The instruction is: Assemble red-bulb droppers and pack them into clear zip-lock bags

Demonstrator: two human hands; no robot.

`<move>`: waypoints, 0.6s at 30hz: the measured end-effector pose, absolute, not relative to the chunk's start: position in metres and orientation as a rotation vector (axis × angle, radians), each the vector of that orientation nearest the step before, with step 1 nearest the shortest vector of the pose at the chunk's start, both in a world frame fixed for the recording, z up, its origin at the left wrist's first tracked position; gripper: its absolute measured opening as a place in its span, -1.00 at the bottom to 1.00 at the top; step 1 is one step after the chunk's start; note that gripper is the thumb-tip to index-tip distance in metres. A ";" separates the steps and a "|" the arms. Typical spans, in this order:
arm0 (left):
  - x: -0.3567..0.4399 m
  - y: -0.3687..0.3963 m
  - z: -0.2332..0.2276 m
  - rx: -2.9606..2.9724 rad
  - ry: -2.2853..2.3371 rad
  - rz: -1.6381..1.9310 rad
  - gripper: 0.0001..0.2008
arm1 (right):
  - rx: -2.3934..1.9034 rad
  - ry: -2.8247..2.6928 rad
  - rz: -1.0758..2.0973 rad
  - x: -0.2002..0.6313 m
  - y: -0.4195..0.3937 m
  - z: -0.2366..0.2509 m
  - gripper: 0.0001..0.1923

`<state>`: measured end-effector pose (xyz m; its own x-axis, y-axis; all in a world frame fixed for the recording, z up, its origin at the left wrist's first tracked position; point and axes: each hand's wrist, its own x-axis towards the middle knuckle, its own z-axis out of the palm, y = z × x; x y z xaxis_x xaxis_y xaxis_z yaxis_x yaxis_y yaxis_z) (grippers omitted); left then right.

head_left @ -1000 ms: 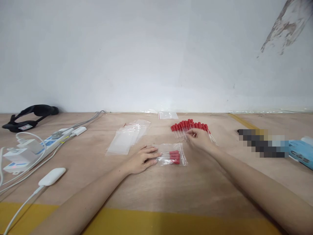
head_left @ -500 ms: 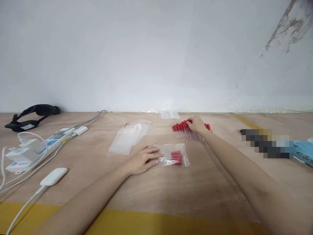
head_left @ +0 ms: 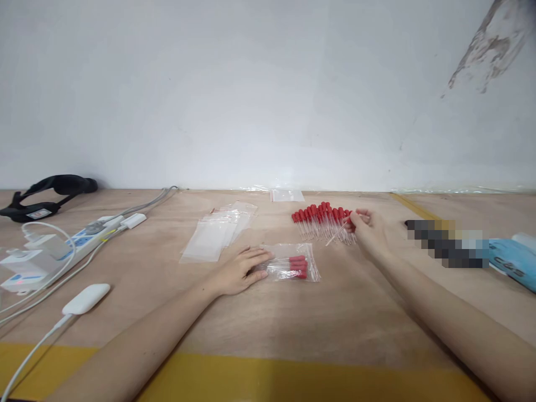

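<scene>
Several droppers with red rubber bulbs and clear glass tubes lie in a pile (head_left: 322, 215) at the centre right, bulbs toward the wall. At the pile's right end my right hand (head_left: 365, 226) is closed on one dropper (head_left: 336, 233) by its red bulb, its clear tube slanting down to the left. My left hand (head_left: 243, 271) lies flat, fingers stretched out, over the left end of a clear zip bag (head_left: 312, 268). Inside that bag lie several droppers (head_left: 298, 267), their red bulbs to the right.
A stack of flat clear zip bags (head_left: 209, 237) lies left of centre; another bag (head_left: 287, 195) lies by the wall. Far left are a power strip (head_left: 79, 243), a white charger (head_left: 86, 298) and a black strap (head_left: 50, 195). A blue packet (head_left: 513, 259) and a blurred dark object (head_left: 448, 245) are right.
My right hand has moved right from the middle of the pile to its right end, and one dropper now shows in its fingers. My left hand stays on the bag.
</scene>
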<state>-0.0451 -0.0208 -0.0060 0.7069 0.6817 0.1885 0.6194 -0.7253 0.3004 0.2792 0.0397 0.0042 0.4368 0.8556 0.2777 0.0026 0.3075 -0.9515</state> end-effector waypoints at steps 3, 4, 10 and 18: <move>-0.045 -0.021 -0.006 2.692 1.063 0.427 -0.55 | -1.100 -0.841 0.848 0.268 0.026 -0.017 -0.71; -0.045 -0.020 -0.006 2.691 1.066 0.424 -0.55 | -1.095 -0.824 0.871 0.265 0.025 -0.022 -0.72; -0.045 -0.020 -0.007 2.700 1.064 0.435 -0.56 | -1.065 -0.834 0.874 0.254 0.024 -0.035 -0.74; -0.044 -0.021 -0.007 2.696 1.055 0.477 -0.54 | -1.050 -0.812 1.149 0.237 0.004 -0.031 -0.73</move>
<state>-0.0441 -0.0207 -0.0065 0.6921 0.6870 0.2214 0.6200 -0.7229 0.3048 0.2367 0.0043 -0.0311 0.2400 0.9707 -0.0091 -0.3160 0.0693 -0.9462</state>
